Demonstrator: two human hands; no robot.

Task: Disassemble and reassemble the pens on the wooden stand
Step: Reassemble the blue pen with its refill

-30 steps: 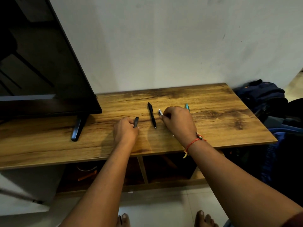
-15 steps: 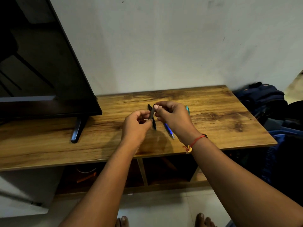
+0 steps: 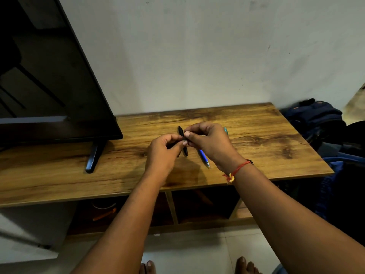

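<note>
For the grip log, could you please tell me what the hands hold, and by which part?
The left hand and right hand pinch a short dark pen piece by its upper end; the lower end hangs free.

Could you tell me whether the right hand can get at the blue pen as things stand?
Likely yes: the slim blue pen lies uncovered on the brown wooden stand near the right hand, though that hand must release the small dark part it pinches.
</note>
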